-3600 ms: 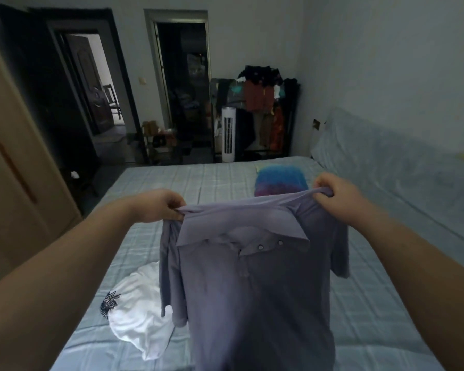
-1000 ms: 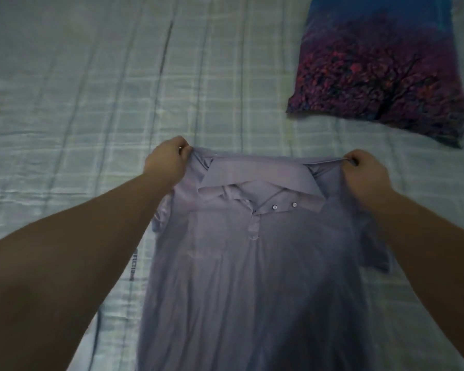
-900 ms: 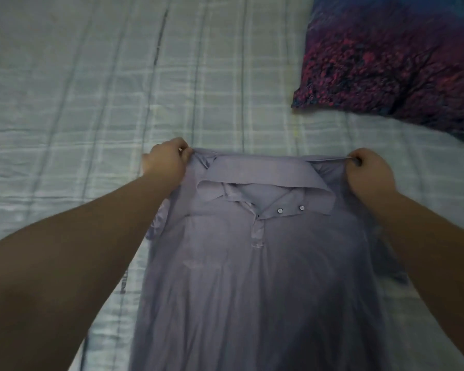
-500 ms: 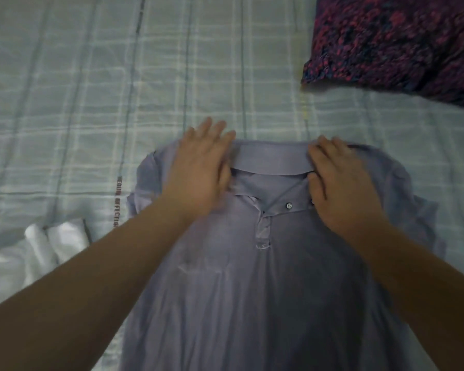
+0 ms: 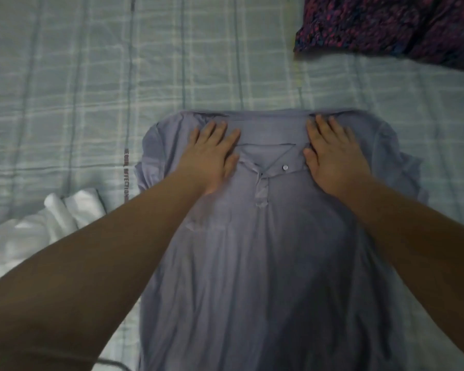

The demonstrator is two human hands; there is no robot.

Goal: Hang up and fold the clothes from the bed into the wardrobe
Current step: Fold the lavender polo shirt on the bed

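1. Lavender polo shirt (image 5: 265,263) lies face up, spread flat on the checked bed sheet (image 5: 91,89).
2. Left hand (image 5: 212,153) presses flat beside the collar, fingers straight, gripping nothing.
3. Right hand (image 5: 332,156) likewise, palm down.
4. White garment (image 5: 38,231) lies crumpled left of the shirt; a patterned pillow (image 5: 399,25) sits at upper right.
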